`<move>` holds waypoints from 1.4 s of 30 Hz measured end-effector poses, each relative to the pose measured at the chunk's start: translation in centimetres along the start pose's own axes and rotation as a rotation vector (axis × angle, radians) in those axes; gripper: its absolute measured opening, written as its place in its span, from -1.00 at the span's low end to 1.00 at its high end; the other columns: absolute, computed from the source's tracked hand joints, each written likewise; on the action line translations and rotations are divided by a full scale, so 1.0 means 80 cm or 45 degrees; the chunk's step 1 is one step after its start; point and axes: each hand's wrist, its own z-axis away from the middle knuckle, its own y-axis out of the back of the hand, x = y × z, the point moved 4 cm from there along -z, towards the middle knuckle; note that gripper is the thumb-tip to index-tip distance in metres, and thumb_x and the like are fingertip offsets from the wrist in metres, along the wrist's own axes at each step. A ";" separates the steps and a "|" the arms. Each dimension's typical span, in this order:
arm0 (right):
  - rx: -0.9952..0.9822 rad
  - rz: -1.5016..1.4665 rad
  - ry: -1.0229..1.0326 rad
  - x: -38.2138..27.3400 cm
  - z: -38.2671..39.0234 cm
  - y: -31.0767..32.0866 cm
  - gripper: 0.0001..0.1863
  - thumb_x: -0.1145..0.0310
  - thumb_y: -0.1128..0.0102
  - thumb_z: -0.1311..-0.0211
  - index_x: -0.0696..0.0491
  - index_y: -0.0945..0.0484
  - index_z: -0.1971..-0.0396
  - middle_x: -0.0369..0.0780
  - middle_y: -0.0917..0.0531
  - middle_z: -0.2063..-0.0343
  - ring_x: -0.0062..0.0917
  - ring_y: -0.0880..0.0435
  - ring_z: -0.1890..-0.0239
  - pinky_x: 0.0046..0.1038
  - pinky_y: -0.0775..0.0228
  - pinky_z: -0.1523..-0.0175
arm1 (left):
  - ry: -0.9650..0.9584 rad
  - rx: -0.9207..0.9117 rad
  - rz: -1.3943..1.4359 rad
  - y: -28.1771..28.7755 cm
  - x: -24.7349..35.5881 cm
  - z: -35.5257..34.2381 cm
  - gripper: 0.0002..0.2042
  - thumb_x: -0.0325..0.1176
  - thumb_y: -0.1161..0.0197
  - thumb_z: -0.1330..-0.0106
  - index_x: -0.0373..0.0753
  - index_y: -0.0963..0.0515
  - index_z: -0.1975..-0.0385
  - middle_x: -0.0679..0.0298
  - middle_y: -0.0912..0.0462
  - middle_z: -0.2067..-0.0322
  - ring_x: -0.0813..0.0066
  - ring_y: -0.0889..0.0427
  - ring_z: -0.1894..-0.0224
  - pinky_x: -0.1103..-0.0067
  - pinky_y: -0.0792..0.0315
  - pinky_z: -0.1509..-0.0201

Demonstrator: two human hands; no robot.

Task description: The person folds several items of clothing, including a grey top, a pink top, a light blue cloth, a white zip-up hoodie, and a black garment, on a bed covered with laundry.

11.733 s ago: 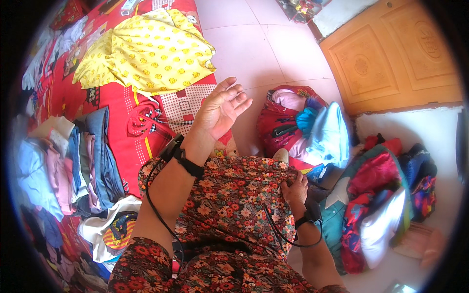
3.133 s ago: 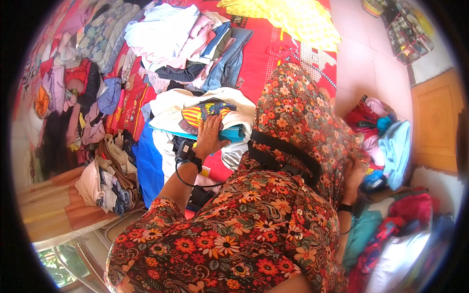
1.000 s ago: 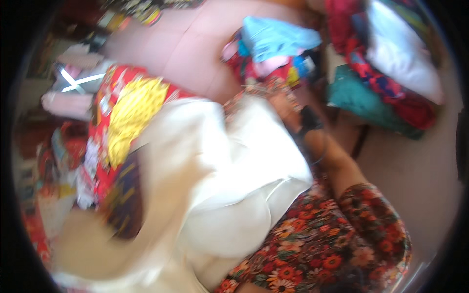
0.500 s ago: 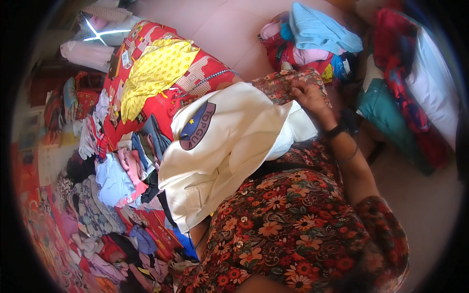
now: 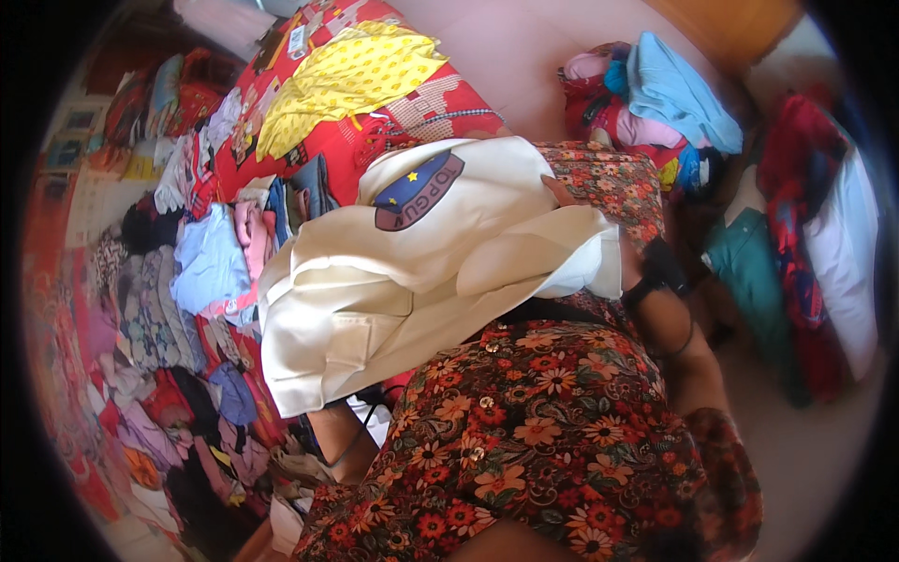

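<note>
A cream jacket (image 5: 421, 248) with a dark blue and maroon patch on it lies spread across my lap. My right hand (image 5: 559, 192) is at its far right part, fingers bent over the cloth and gripping it; a fold hides much of the palm. My left forearm (image 5: 345, 442) goes in under the near left edge of the jacket, and the cloth covers my left hand and its fingers. Beyond the jacket, a yellow patterned cloth (image 5: 351, 84) rests on a red patterned bedcover (image 5: 459, 108).
Folded clothes (image 5: 215, 258) stand in stacks at the left, with a loose heap of garments (image 5: 178, 412) nearer me. At the far right is a pile topped by a light blue cloth (image 5: 679, 89). White (image 5: 838, 234) and green (image 5: 749, 258) fabrics hang at the right.
The jacket has shifted left and spread wider over my lap. My right hand, earlier above the floral cloth beyond the jacket, has come down onto the jacket. The view has turned slightly.
</note>
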 end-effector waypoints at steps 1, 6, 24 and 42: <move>-0.053 0.212 0.082 -0.006 -0.006 -0.003 -0.52 0.36 -0.15 -0.20 0.10 -0.41 -0.14 -0.12 -0.62 0.08 -0.33 -0.63 0.07 -0.36 -0.46 -0.08 | -0.049 -0.029 -0.053 -0.008 0.001 -0.006 -0.74 -0.30 -0.17 -0.31 -0.29 -0.55 0.09 0.24 -0.64 0.25 0.39 -0.60 0.27 0.55 -0.47 0.20; 0.028 -0.967 -0.509 -0.002 -0.079 0.003 -0.75 0.40 -0.13 -0.17 0.15 -0.60 0.18 -0.17 -0.71 0.41 -0.39 -0.70 0.32 -0.40 -0.54 0.16 | -0.079 0.021 -0.013 -0.006 -0.009 -0.044 -0.75 -0.29 -0.16 -0.33 -0.29 -0.56 0.10 0.26 -0.65 0.26 0.42 -0.61 0.29 0.58 -0.47 0.22; 0.487 -0.297 0.790 -0.220 0.010 0.143 -0.63 0.30 0.05 -0.36 0.29 -0.48 0.03 -0.13 -0.64 0.13 -0.41 -0.63 0.09 -0.38 -0.47 -0.04 | -0.455 -0.217 -0.222 -0.194 0.143 -0.089 -0.49 -0.56 -0.24 -0.02 -0.29 -0.44 -0.09 -0.04 -0.48 -0.06 0.09 -0.43 -0.17 0.37 -0.36 -0.21; -0.372 -0.977 0.741 -0.363 -0.004 0.150 -0.62 0.28 0.06 -0.39 0.27 -0.45 -0.01 -0.07 -0.64 0.09 -0.30 -0.67 0.08 -0.26 -0.51 -0.11 | -0.709 -0.283 1.752 0.168 0.237 -0.062 -0.52 -0.22 0.07 -0.37 -0.45 -0.33 -0.16 -0.08 -0.46 -0.11 0.09 -0.47 -0.16 0.26 -0.28 -0.31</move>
